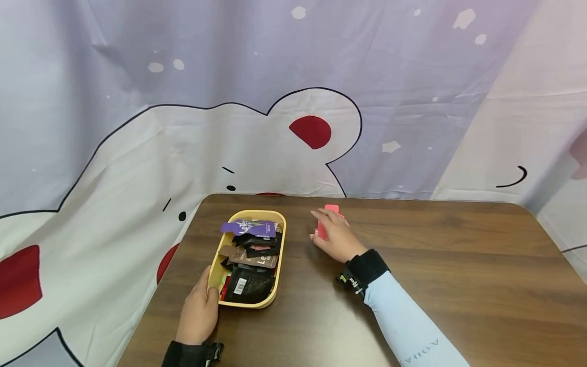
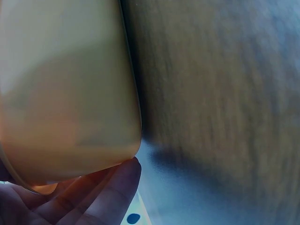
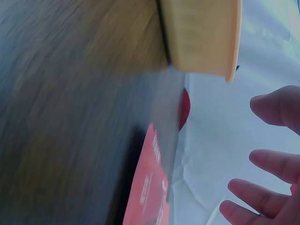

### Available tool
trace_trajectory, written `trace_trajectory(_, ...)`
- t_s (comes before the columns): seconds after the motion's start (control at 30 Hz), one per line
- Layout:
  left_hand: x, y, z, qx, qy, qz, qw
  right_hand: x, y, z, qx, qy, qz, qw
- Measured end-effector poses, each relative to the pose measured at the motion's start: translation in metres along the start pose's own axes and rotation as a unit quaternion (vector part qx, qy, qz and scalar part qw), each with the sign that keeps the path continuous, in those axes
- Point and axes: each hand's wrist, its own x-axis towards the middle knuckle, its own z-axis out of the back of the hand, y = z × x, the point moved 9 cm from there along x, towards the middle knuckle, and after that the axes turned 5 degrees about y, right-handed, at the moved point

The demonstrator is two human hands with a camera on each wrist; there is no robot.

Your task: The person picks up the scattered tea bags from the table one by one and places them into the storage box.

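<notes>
at the lower left of the head view we see the left hand (image 1: 198,308) gripping the near corner of a shallow, rounded-rectangle yellow plastic tray (image 1: 280,239), thumb hooked over the rim and fingers tucked under it. in the left wrist view that tray (image 2: 65,93) is a smooth, blurred yellow wall filling the upper left, with fingertips (image 2: 117,180) pressed against its underside. we count one tray; it holds a loose heap of glossy foil sachets (image 1: 251,257), black, brown and one purple, overlapping too much for us to count.

just right of the tray, at centre frame, the right hand (image 1: 334,235) lies with its fingers fairly straight over a flat pink-red rectangular packet (image 1: 331,208) on the dark, wood-grain table (image 1: 435,255); only the packet's far end and a sliver at its left edge show. whether the fingers actually touch it we cannot tell. the right wrist view is smeared: the packet (image 3: 150,187) is cut off at the bottom edge, three spread fingers (image 3: 262,161) hang apart from it, and the tray (image 3: 201,35) sits at the top. behind hangs a creased cloth backdrop (image 1: 183,102) with a cartoon bear print.
</notes>
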Motion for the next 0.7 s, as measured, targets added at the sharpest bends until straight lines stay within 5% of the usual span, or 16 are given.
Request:
trace_trajectory(0.3,0.001,0.001,0.000,-0.005,-0.004,-0.005,1.0000,-0.004,-0.013,0.002,-0.004,0.005,-0.016,1.000)
trace_trajectory(0.7,-0.002,-0.004,0.006,0.007,-0.022,-0.048,0.9986,-0.004,-0.038,-0.022,-0.027,0.089,-0.041,0.995)
